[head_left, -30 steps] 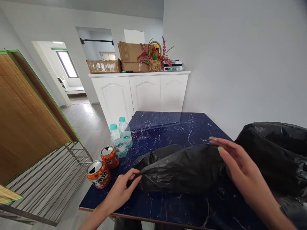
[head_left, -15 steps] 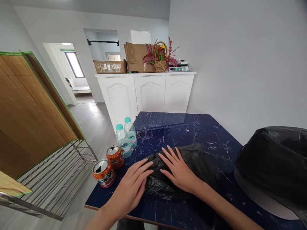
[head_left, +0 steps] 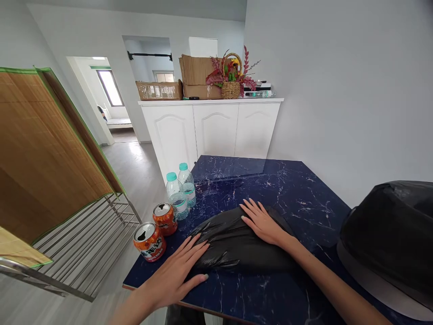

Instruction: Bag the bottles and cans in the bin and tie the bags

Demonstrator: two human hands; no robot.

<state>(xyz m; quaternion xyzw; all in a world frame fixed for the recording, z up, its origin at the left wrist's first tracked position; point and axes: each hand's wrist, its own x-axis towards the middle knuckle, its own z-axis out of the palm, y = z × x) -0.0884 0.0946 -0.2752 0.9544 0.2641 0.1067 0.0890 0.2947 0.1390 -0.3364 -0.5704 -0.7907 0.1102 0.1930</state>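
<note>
A black plastic bag [head_left: 233, 243] lies on the dark blue marbled table [head_left: 257, 289], puffed up and rounded between my hands. My left hand [head_left: 174, 273] rests on its left end, fingers stretched out and the thumb apart on the near side. Flat on the upper right part of the bag lies my right hand [head_left: 264, 221], its fingers spread. What is inside the bag, if anything, is hidden. Left of the bag stand two opened orange cans, a near can [head_left: 149, 242] and a far can [head_left: 165, 219].
Two clear bottles with teal caps, one [head_left: 177, 196] nearer and one [head_left: 187, 185] farther, stand behind the cans. A black-lined bin [head_left: 382, 271] is at the right. Beyond are a white cabinet [head_left: 214, 128], a flower basket [head_left: 231, 89] and a metal rack [head_left: 91, 243].
My hands have moved apart, the left toward the bag's left end and the right slightly right and away. The crumpled bag now looks smoother, wider and fuller. The view has shifted slightly.
</note>
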